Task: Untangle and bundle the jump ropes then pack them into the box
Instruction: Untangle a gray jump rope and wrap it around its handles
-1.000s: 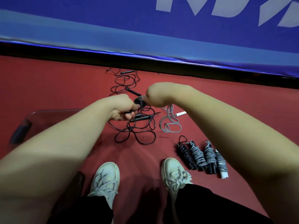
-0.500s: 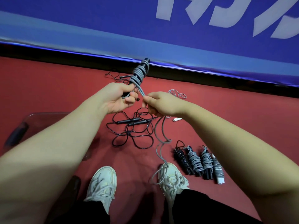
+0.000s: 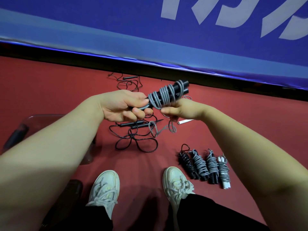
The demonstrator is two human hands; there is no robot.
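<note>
My left hand [image 3: 123,105] is out in front of me, palm turned up a bit. Its fingers and thumb are curled tight round the low end of the grey jump rope [image 3: 166,95]. The rope's two black handles [image 3: 183,85] lie side by side and point up and away to the right. The grey cord is wound round them many times.

My right hand [image 3: 181,110] is just under the grey jump rope, touching it. Its fingers are bent in and hold the cord where it leaves the wraps. I cannot see the tips well. The loose tail [image 3: 166,129] hangs down from this hand and curls above the red floor [image 3: 50,80].

Right below the grey jump rope lies a black jump rope [image 3: 133,139], all in messy loops on the floor. Past the grey jump rope, close to the wall, is another black rope [image 3: 128,80], and my left hand hides part of it. A white handle [image 3: 185,121] pokes out just under my right hand.

Down and to the right of the grey jump rope, four wrapped ropes [image 3: 205,165] lie in a neat row. My two white shoes [image 3: 105,189] are nearest to me.

Far to the left of the grey jump rope is the clear box [image 3: 33,119]. My left arm covers much of it. A big blue banner [image 3: 116,30] runs along behind it all.
</note>
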